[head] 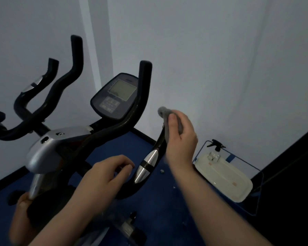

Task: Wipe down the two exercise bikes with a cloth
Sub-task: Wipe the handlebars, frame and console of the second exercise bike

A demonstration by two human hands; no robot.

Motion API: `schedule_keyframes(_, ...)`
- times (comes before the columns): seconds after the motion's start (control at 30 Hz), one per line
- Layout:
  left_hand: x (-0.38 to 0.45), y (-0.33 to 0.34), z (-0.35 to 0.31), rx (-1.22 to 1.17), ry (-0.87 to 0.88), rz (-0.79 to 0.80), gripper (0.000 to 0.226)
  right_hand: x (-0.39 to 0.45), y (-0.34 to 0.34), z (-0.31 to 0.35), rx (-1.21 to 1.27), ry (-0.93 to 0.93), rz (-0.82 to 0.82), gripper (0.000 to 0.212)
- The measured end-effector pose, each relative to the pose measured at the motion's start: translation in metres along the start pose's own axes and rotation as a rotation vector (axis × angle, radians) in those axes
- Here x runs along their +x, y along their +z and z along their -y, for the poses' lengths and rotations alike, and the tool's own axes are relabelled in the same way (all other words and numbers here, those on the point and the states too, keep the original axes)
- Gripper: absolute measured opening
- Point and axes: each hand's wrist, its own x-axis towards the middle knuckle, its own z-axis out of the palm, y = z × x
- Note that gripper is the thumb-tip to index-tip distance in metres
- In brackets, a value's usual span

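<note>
A person's left hand (106, 172) hovers with fingers loosely curled, gripping nothing, just beside the near exercise bike's (64, 144) right handlebar (148, 162). The right hand (180, 137) keeps its grip clamped on a grey cloth (164, 113) wrapped around that handlebar's upper end. Beyond stand the console (116, 96), a second bike's handlebars (48, 96), and a spray bottle (215, 151) on a white tray (226, 178).

Right of handlebar: open air is reaching to the wall (220, 68).
Between grips: the console (115, 96) is blocking the middle.
Floor right: a white tray (226, 181) and spray bottle (216, 151) are taking the corner.
Left: a second bike's handlebars (48, 96) are crowding in.
</note>
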Motion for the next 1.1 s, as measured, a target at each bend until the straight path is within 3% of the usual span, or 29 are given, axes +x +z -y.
schedule_keyframes(0.03, -0.001, 0.0, 0.0, 0.004, 0.001, 0.003, 0.018, -0.009, 0.008, 0.004, 0.023, 0.06, -0.059, 0.021)
schedule_keyframes(0.1, -0.001, 0.0, 0.0, 0.013, 0.007, 0.016, 0.018, -0.004, 0.007, 0.006, -0.134, -0.063, -0.04, 0.018)
schedule_keyframes(0.17, 0.001, 0.0, 0.001, 0.042, 0.034, 0.05, 0.018, 0.027, -0.012, 0.006, -0.28, -0.185, 0.292, 0.017)
schedule_keyframes(0.23, 0.001, 0.002, 0.002, 0.063, 0.049, 0.067, 0.019, 0.047, -0.024, 0.003, -0.146, -0.071, 0.547, 0.017)
schedule_keyframes(0.27, 0.001, 0.003, 0.002, 0.06, 0.053, 0.068, 0.018, 0.042, -0.022, 0.006, 0.027, 0.056, 0.473, 0.017)
schedule_keyframes(0.33, 0.0, 0.003, 0.002, 0.038, 0.056, 0.057, 0.018, 0.013, -0.003, 0.012, 0.321, 0.282, 0.103, 0.019)
schedule_keyframes(0.37, 0.0, 0.002, 0.002, 0.024, 0.056, 0.045, 0.019, -0.007, 0.011, 0.014, 0.349, 0.355, -0.088, 0.023)
schedule_keyframes(0.43, 0.0, 0.002, 0.003, -0.015, 0.059, 0.024, 0.024, -0.053, 0.031, 0.015, 0.357, 0.513, -0.296, 0.029)
schedule_keyframes(0.5, 0.001, 0.002, 0.003, -0.049, 0.062, 0.045, 0.023, -0.096, 0.038, 0.018, 0.351, 0.638, -0.321, 0.026)
schedule_keyframes(0.6, -0.001, 0.002, 0.003, -0.054, 0.068, 0.028, 0.022, -0.096, 0.03, 0.017, 0.341, 0.691, -0.199, 0.024)
schedule_keyframes(0.7, -0.004, 0.002, 0.001, -0.052, 0.061, -0.025, 0.024, -0.058, 0.028, 0.016, 0.338, 0.636, -0.252, 0.028)
schedule_keyframes(0.8, -0.01, -0.005, 0.001, -0.034, 0.077, -0.044, 0.019, -0.098, 0.042, 0.019, 0.271, 0.511, -0.257, 0.038)
schedule_keyframes(0.9, -0.025, -0.024, 0.017, 0.203, 0.2, -0.09, 0.024, -0.145, 0.034, 0.019, 0.059, 0.263, -0.082, 0.047)
schedule_keyframes(0.97, -0.036, -0.031, 0.033, 0.382, 0.274, -0.165, 0.026, -0.148, 0.025, 0.011, -0.305, -0.016, 0.097, 0.044)
schedule_keyframes(1.03, -0.046, -0.028, 0.044, 0.425, 0.261, -0.318, 0.026, -0.141, 0.025, 0.014, -0.582, -0.289, 0.257, 0.033)
schedule_keyframes(1.1, -0.052, -0.023, 0.048, 0.383, 0.176, -0.487, 0.024, -0.137, 0.026, 0.027, -0.697, -0.439, 0.455, 0.024)
